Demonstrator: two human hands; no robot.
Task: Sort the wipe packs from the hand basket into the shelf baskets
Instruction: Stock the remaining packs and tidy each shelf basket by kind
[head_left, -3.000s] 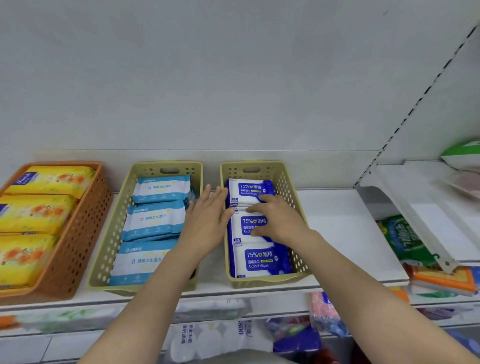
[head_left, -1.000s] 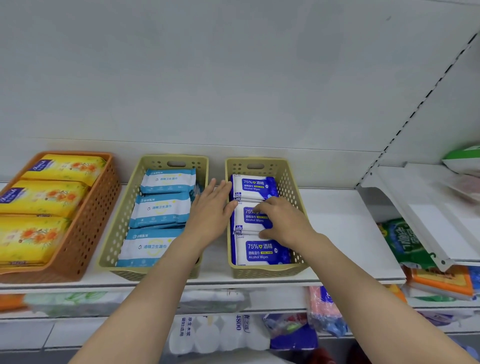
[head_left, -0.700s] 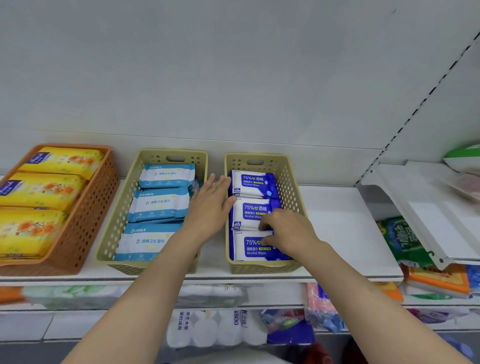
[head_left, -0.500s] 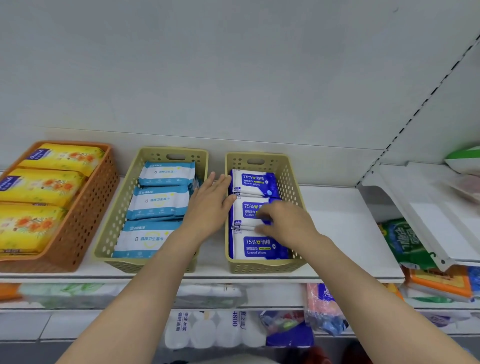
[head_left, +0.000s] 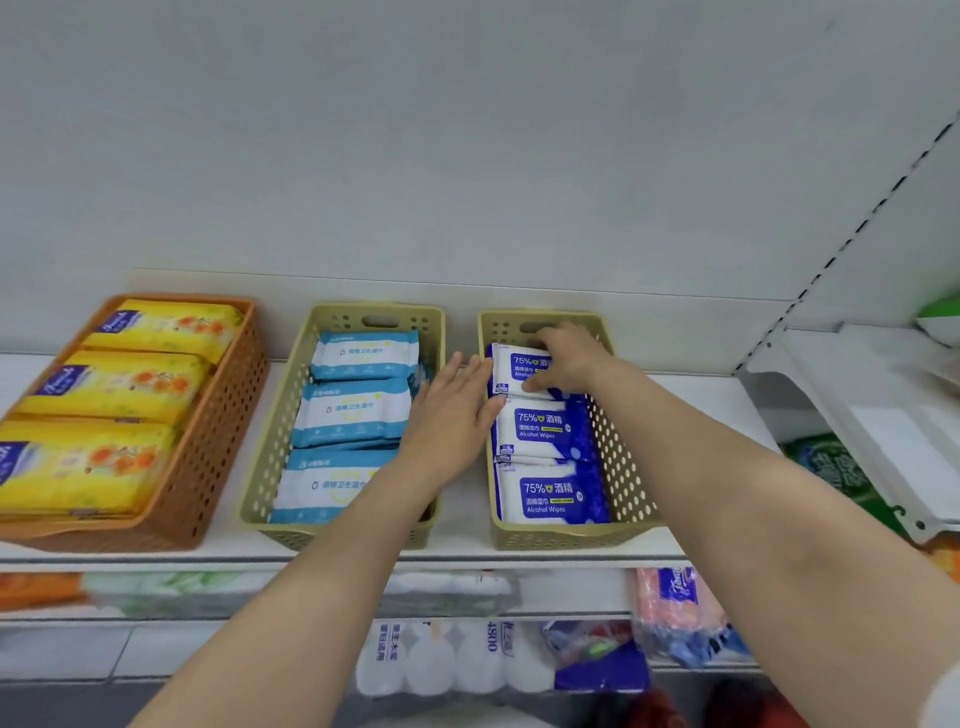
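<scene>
Right hand (head_left: 563, 358) is now being curled on the rear alcohol pack (head_left: 511, 371), crosswise in the right basket (head_left: 631, 467); left hand (head_left: 452, 415) is being pressed flat against its left wall.

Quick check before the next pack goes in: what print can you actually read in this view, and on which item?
"75%" and "Alcohol Wipes": front dark blue pack and middle dark blue pack.
"75%", partly covered by the right hand: back dark blue pack.
"4800": white roll pack on a lower shelf.
Light blue packs and yellow packs: print too blurred.
</scene>
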